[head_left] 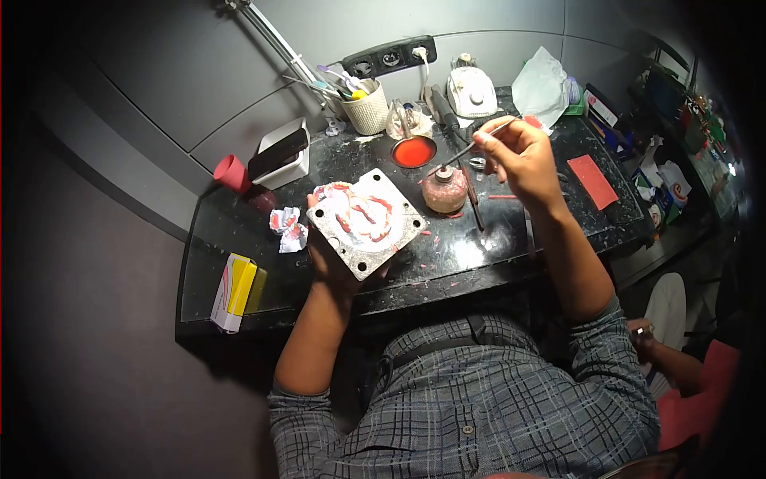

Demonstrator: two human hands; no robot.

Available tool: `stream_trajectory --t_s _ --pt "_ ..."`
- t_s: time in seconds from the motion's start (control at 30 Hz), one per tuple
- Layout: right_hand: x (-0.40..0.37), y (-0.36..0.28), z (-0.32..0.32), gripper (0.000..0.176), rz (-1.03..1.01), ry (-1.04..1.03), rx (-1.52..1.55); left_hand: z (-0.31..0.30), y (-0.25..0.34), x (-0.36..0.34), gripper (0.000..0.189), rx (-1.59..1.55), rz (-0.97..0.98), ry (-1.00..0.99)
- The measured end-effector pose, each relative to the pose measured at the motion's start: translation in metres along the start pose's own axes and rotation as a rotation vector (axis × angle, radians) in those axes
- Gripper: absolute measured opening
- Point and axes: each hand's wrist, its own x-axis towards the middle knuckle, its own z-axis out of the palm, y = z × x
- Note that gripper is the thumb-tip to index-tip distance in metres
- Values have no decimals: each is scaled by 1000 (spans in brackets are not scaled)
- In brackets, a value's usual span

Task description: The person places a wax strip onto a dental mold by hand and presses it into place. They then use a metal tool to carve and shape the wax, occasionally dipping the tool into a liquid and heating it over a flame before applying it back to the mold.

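You've got a bare patch of counter (279, 279) between the yellow box (239, 286) and the crumpled paper (289, 230). Centre now: the round jar (445, 193) blocks you, thin sticks (476, 199) beside it. Behind, the red dish (413, 152) and pen cup (365, 110) crowd you; right, the red sheet (593, 181) lies flat, passable above.

The right forearm (578, 259) slants up and inward to a bent wrist, the right hand (523, 162) raised with thumb and index finger pinched together, the other fingers curled. The left forearm (313, 335) reaches forward, the left hand (325, 257) lower, apparently palm up, though its fingers are mostly hidden
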Motion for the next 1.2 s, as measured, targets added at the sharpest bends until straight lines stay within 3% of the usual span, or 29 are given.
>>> stream_trajectory --t_s 0.27,0.37,0.67,1.2 --pt "4 -5 -6 11 52 142 -101 -2 -1 0 88 -36 -4 -10" --pt "5 -3 -9 11 23 79 55 -3 -1 0 87 -18 5 -28" --pt "6 3 -2 12 -25 37 -4 4 -2 0 86 -34 5 19" --pt "9 7 -13 10 138 139 -20 16 -2 1 85 -30 -13 108"
